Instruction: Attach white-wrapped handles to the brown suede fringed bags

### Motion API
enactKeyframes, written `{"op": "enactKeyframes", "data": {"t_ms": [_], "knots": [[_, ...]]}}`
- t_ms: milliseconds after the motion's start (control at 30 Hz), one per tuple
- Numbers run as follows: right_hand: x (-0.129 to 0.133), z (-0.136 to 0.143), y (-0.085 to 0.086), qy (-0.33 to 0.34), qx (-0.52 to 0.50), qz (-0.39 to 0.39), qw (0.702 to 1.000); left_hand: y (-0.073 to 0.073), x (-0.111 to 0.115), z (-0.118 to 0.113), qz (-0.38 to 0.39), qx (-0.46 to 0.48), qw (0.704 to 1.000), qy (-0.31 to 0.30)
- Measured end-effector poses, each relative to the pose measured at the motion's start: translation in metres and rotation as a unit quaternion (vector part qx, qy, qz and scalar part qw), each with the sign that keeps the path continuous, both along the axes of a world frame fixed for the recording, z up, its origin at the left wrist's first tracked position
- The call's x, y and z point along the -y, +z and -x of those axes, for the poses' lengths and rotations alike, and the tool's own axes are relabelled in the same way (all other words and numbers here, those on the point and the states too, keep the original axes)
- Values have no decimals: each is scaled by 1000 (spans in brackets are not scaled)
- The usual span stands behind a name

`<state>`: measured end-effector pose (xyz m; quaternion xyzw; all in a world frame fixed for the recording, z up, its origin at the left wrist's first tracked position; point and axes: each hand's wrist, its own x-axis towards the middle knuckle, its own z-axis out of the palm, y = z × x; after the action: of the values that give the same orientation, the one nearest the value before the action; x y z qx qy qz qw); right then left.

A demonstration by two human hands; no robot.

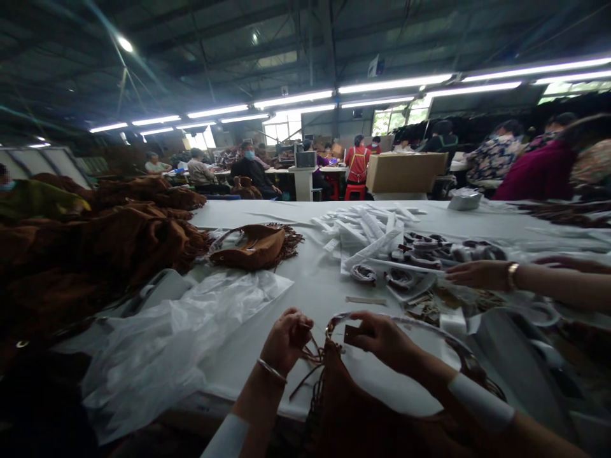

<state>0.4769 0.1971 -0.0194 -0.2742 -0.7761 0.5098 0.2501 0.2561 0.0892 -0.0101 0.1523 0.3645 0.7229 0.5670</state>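
A brown fringed bag lies at the table's near edge, with its wrapped strap looping off to the right. Beside the strap's metal ring, my right hand pinches a small flat brown leather tag. To the left of the ring, my left hand is closed, thumb and fingertips together around a small brown piece that I cannot make out clearly. Thin brown cords hang between my left hand and the bag.
Clear plastic bags lie left, below a large brown heap of bags. A finished-looking fringed bag rests beyond. White strips and coiled wrapped straps lie right, where another person's hand reaches in.
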Motion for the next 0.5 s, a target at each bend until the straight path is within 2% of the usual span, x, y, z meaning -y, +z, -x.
{"op": "enactKeyframes", "data": {"t_ms": [167,233,300,367,433,500], "knots": [[0,7,16,-59,-38,-74,995,17,-4,-9,-32,-36,999,12],[2,10,22,-54,-60,-108,991,27,-4,-11,-54,-93,994,-7],[3,15,28,-49,-55,-164,984,37,-4,-16,-59,-200,977,-43],[3,21,33,-50,-31,-219,974,46,-7,-21,-50,-332,939,-77],[2,29,39,-53,-13,-247,968,53,-11,-29,-47,-451,885,-100],[1,36,43,-64,-12,-257,964,57,-16,-36,-52,-542,834,-90]]}}
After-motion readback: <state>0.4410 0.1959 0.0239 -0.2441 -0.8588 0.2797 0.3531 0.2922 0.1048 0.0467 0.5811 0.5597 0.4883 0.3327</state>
